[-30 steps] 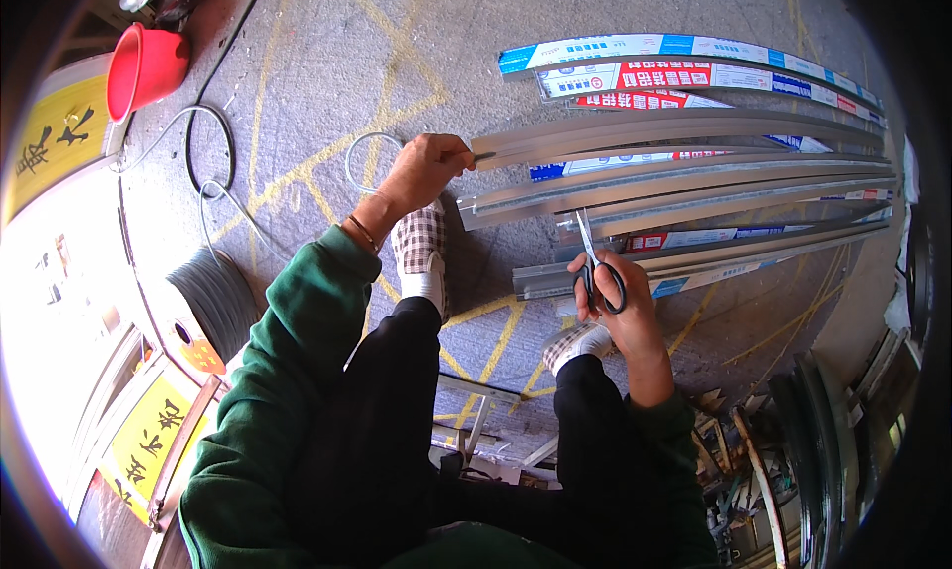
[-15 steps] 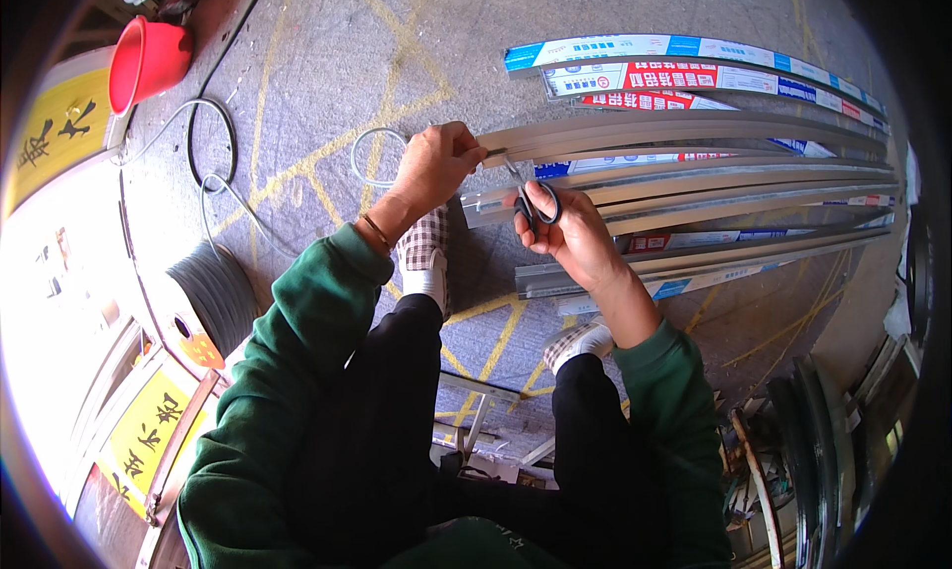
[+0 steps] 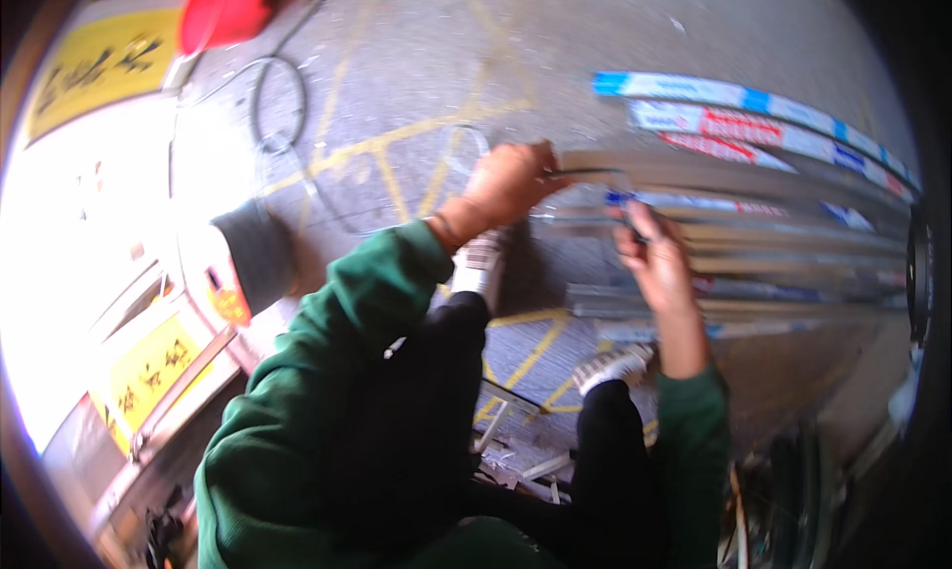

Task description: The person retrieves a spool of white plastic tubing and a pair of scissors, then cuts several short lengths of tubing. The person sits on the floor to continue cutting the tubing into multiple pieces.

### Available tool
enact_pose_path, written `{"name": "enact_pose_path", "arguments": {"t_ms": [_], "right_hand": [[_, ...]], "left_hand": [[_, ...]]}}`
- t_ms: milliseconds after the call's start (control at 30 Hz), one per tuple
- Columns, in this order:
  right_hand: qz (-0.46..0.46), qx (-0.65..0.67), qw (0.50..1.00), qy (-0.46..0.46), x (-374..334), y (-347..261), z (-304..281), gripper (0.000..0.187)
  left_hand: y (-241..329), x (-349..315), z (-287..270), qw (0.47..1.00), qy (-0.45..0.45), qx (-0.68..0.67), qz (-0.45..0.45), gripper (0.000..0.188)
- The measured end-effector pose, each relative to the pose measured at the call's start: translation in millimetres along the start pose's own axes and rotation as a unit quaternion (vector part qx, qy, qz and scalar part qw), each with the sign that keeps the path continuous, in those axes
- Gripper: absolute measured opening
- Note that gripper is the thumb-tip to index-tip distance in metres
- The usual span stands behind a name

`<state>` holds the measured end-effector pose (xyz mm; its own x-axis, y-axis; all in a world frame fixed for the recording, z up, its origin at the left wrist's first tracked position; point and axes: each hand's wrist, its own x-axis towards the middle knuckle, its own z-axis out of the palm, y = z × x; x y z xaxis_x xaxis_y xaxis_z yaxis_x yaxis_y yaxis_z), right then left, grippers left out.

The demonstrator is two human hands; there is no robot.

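Observation:
My left hand [image 3: 508,184] is closed in a pinch at the near end of a long metal profile [image 3: 773,184]. A thin dark grey strip [image 3: 587,173] runs from its fingertips toward the right. Just right of it, my right hand [image 3: 659,256] is closed around a pair of scissors [image 3: 637,222] with black handles. Motion blur smears the blades, so I cannot tell whether they touch the strip. More long profiles [image 3: 793,244] lie side by side below and behind my right hand.
Profiles with blue, red and white printed film [image 3: 754,98] lie at the far right. On the left stand a spool of grey cord [image 3: 253,256], loose loops of cord [image 3: 280,103] and a red bucket [image 3: 223,15]. My shoes [image 3: 613,368] rest near the profiles' ends.
The whole view has shifted, so everything sits farther right and is blurred. My right hand with the scissors has moved slightly away from my left hand, which keeps its pinch.

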<state>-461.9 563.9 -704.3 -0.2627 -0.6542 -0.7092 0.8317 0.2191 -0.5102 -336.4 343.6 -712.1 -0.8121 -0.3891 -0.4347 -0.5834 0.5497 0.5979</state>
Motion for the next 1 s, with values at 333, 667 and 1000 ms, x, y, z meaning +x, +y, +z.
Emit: {"name": "enact_pose_path", "arguments": {"t_ms": [333, 667, 1000], "right_hand": [[-0.102, 0.033, 0.971, 0.213, -11.2, -114.7, -224.1, 0.040], [-0.127, 0.004, 0.981, 0.144, -31.5, -78.6, -130.1, 0.045], [-0.169, -0.229, 0.952, -0.117, -61.1, 13.6, 95.6, 0.038]], "left_hand": [[-52.9, -78.5, -22.6, 0.997, 0.071, 0.040, -0.012, 0.024], [-128.3, -160.8, -30.7, 0.967, 0.121, 0.219, -0.056, 0.009], [-35.2, -161.0, -30.2, 0.999, -0.029, -0.012, 0.042, 0.019]]}}
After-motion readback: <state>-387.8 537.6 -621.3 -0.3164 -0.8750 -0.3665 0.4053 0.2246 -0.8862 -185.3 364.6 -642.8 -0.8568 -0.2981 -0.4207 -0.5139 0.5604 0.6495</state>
